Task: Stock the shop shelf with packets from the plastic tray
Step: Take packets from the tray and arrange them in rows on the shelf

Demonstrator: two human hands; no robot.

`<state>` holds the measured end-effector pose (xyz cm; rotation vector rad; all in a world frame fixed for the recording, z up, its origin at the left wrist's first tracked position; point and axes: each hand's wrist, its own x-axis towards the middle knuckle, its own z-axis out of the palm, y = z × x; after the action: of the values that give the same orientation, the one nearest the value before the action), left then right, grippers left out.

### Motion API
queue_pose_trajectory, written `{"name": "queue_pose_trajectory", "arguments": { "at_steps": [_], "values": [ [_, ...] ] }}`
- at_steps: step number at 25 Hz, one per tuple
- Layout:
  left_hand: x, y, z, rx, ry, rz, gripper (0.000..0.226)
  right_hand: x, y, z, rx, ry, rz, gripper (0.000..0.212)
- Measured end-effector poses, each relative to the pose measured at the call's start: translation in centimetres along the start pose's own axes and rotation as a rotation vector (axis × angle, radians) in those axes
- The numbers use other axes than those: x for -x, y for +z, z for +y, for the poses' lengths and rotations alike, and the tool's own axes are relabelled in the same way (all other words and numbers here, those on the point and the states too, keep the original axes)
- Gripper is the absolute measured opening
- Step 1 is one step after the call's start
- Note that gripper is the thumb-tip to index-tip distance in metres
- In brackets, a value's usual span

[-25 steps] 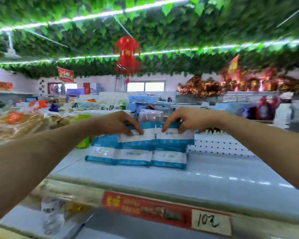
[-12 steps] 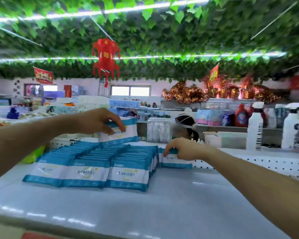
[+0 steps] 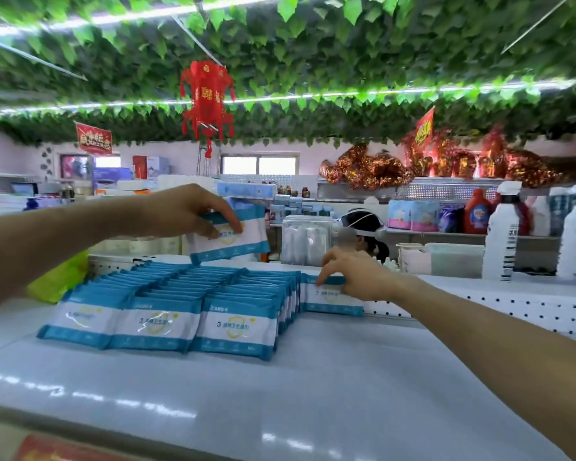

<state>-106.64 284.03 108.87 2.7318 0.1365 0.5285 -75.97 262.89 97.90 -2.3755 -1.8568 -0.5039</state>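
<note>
Three rows of blue-and-white packets (image 3: 193,304) stand leaning on the white shelf (image 3: 313,387), left of middle. My left hand (image 3: 183,211) holds one packet (image 3: 236,239) in the air above the back of those rows. To their right, a single packet (image 3: 326,299) stands against the shelf's perforated back rail, and my right hand (image 3: 356,277) pinches its top edge. The plastic tray is out of view.
White spray bottles (image 3: 502,234) stand at the right behind the perforated back rail (image 3: 512,304). A person in a white visor (image 3: 363,227) is beyond the shelf. A yellow-green bag (image 3: 60,277) lies at the left. A red lantern (image 3: 207,98) hangs overhead.
Both hands were together on packets at the rows one second ago. The right hand has since set one packet down right of the rows; the left has lifted another. The view moved closer and up.
</note>
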Motion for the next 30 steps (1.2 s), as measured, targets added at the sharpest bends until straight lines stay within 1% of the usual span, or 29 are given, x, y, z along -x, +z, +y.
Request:
{"name": "queue_pose_trajectory", "arguments": {
  "at_steps": [2,4,8,12,14,16,22,26,28,30],
  "values": [
    [-2.3,1.2,1.5,0.002,0.039,0.0,0.037,0.9,-0.9,1.1,-0.044,0.028,0.056,0.055],
    [-5.1,3.3,3.2,0.011,0.09,-0.004,0.036,2.4,-2.0,2.3,-0.077,0.071,0.132,0.056],
    [-10.2,9.1,6.1,0.031,0.208,-0.086,0.034,6.3,-3.4,4.7,-0.051,0.184,0.156,0.051],
    [-13.0,14.6,5.1,0.016,0.216,-0.19,0.034,9.1,-3.7,6.6,-0.034,0.236,0.135,0.045],
    [-13.4,16.8,4.0,-0.025,0.205,-0.26,0.035,9.7,-3.8,6.9,-0.02,0.231,0.126,0.044],
    [-13.6,18.3,3.0,-0.092,0.2,-0.287,0.035,9.9,-4.1,7.0,-0.011,0.222,0.129,0.043],
    [-12.8,17.9,2.4,-0.154,0.185,-0.148,0.044,9.1,-3.7,5.6,-0.001,0.194,0.134,0.038],
    [-10.2,15.3,1.6,-0.226,0.14,-0.066,0.032,6.4,-3.4,2.5,-0.023,0.139,0.115,0.036],
    [-6.9,12.8,0.0,-0.274,0.068,-0.017,0.033,3.6,-3.2,-0.9,-0.087,0.071,0.129,0.033],
    [-2.2,9.7,-2.1,-0.323,-0.021,0.046,0.033,0.1,-3.2,-6.0,-0.137,-0.022,0.155,0.028]
  ]
}}
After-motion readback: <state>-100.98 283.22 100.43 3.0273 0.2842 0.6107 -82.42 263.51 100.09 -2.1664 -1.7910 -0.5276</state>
